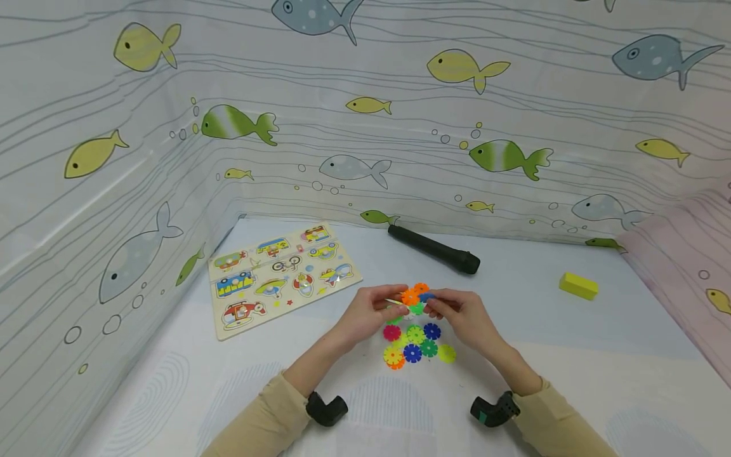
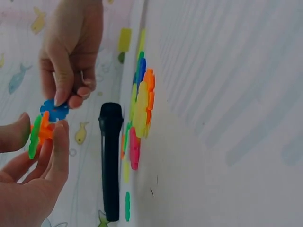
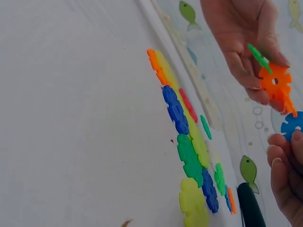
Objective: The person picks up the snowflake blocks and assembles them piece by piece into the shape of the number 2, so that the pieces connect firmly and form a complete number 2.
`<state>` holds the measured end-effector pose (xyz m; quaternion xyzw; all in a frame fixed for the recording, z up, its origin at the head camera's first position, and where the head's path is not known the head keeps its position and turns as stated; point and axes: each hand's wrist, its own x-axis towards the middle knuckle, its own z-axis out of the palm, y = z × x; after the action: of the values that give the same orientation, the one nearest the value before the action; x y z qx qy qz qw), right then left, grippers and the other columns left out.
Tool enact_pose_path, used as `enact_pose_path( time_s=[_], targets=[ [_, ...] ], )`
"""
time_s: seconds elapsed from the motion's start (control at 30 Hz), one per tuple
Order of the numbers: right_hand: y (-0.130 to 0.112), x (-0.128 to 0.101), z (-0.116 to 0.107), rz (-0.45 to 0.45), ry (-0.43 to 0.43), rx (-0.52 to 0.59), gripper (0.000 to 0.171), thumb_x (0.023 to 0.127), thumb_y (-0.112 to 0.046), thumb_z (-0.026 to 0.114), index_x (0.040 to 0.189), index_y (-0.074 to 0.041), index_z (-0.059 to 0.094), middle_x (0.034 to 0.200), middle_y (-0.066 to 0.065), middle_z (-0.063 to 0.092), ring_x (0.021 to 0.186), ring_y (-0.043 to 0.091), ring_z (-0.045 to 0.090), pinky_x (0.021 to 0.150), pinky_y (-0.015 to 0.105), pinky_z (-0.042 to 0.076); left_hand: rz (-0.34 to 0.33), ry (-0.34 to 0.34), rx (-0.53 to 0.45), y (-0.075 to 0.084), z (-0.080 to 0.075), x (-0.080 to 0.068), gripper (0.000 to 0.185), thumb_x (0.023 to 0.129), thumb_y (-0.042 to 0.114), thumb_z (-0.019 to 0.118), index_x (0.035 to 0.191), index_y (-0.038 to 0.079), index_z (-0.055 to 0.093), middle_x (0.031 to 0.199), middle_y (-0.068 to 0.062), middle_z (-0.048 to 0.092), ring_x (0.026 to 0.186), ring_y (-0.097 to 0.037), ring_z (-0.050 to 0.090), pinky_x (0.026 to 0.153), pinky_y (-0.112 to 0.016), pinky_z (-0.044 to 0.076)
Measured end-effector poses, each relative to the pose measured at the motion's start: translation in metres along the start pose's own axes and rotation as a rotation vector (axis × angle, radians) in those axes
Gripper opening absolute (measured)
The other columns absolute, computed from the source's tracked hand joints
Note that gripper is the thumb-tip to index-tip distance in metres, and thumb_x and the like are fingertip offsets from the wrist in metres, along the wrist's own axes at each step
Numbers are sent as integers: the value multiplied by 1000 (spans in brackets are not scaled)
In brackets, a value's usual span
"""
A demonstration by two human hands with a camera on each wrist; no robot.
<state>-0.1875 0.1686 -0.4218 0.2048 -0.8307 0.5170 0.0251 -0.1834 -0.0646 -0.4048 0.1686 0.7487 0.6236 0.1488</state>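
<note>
Above the table my left hand [image 1: 381, 309] pinches a small cluster of joined snowflake discs: an orange disc [image 3: 275, 82] with a green disc [image 3: 258, 56] slotted into it. My right hand [image 1: 448, 309] pinches a blue disc [image 2: 54, 111] right against that orange piece [image 2: 43, 128]. Both hands hover just behind a pile of loose coloured discs [image 1: 417, 343] lying flat on the white table [image 1: 514, 355]. In the wrist views the loose discs [image 3: 189, 156] lie in a row, red, yellow, blue and green among them.
A black cylinder [image 1: 434, 250] lies behind the hands. A wooden vehicle puzzle board [image 1: 280, 274] sits at the left, a yellow block [image 1: 579, 285] at the right. Fish-patterned walls [image 1: 365, 127] enclose the table on three sides.
</note>
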Motion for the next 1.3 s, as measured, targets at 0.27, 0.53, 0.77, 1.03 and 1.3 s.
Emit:
enact_pose_path(
  time_s=[0.27, 0.53, 0.77, 1.03, 1.3],
  targets=[
    [0, 0, 0, -7, 34, -4, 20, 96, -7, 64, 113, 2, 71, 92, 12, 74, 83, 31, 71, 76, 21, 58, -15, 13, 18, -1, 1, 0, 46, 98, 19, 65, 141, 9, 56, 129, -10, 64, 109, -21, 68, 93, -30, 56],
    [5, 1, -2, -83, 32, -16, 14, 96, -3, 62, 98, 0, 76, 87, 15, 74, 79, 35, 68, 76, 22, 58, -2, -3, 26, 0, 2, 0, 44, 98, 18, 64, 141, 9, 57, 132, -11, 63, 109, -22, 69, 96, -31, 55],
    [3, 1, -1, -116, 55, -22, 15, 95, 0, 63, 101, 0, 77, 86, 9, 75, 76, 30, 69, 75, 25, 59, -7, -21, 11, 0, 1, 0, 42, 98, 16, 64, 139, 10, 59, 132, -12, 65, 109, -30, 69, 93, -31, 56],
    [1, -1, 0, -138, 93, -72, 16, 92, 4, 65, 102, 2, 78, 83, 7, 75, 73, 24, 70, 72, 24, 59, 7, -38, 5, 2, 2, -1, 44, 98, 14, 64, 140, 5, 57, 123, -13, 70, 109, -32, 69, 91, -29, 56],
    [2, -2, 1, -164, 111, -139, 20, 89, 10, 65, 103, 2, 78, 82, 6, 74, 71, 18, 71, 68, 25, 59, 22, -44, -1, 2, 3, -2, 43, 97, 11, 65, 139, 2, 57, 120, -15, 71, 109, -35, 69, 89, -28, 57]
  ],
)
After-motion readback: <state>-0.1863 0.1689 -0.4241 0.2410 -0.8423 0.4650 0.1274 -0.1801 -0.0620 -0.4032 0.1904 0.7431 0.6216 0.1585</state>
